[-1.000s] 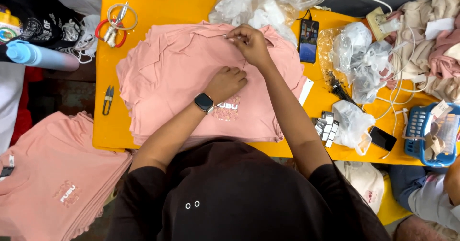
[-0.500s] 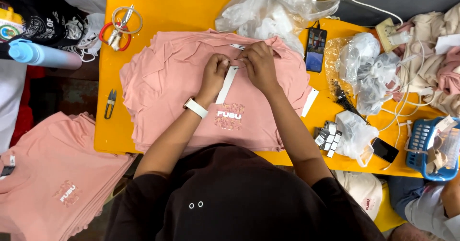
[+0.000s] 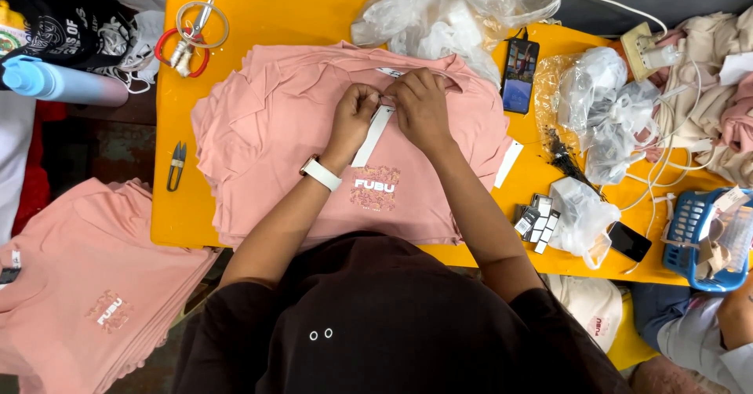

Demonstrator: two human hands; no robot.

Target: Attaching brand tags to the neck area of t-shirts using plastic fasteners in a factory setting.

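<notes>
yellow table [image 3: 259,18] fills the head view, with a stack of pink shirts [image 3: 267,143] on it. both hands meet just below the top shirt's collar [image 3: 392,71]: the left hand [image 3: 354,112] and right hand [image 3: 420,105] have fingertips pinched together on the upper end of a white tag [image 3: 372,137]. the tag lies on the shirt's chest, its long axis slanting from the collar down toward the chest print [image 3: 374,188], lower end free. to do this well, i judge the fabric should stay flat and the grip stay near the tag's top end. left of the shirts lie snips [image 3: 177,165]; scissors [image 3: 190,37] sit above. right of the collar lies a phone [image 3: 520,74].
</notes>
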